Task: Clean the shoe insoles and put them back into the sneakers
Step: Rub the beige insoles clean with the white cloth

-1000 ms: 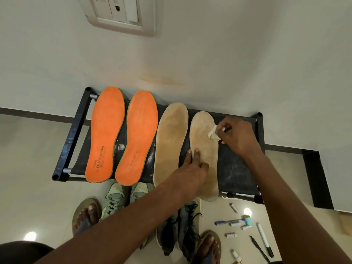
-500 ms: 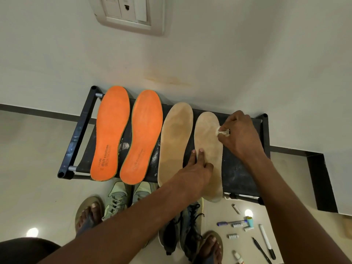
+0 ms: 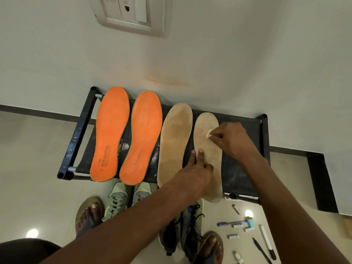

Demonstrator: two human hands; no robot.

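Four insoles lie side by side on a black rack (image 3: 242, 174) set against the wall. Nearest the rack's left end lie the two orange insoles (image 3: 111, 134); toward its right end lie the left beige insole (image 3: 175, 141) and the right beige insole (image 3: 209, 155), whose heel overhangs the rack's front rail.

The right hand (image 3: 233, 138) pinches a small white wipe (image 3: 208, 134) between thumb and fingertips and presses it onto the forefoot area of the right beige insole. The left hand (image 3: 192, 176) grasps nothing: two extended fingers (image 3: 201, 155) press flat on the midsection of the same insole, the remaining fingers curled.

On the floor in front of the rack stand the pale green sneakers (image 3: 119, 201) and the dark sneakers (image 3: 182, 229). Markers and small caps (image 3: 245, 225) lie on the floor in front of the rack's right end.
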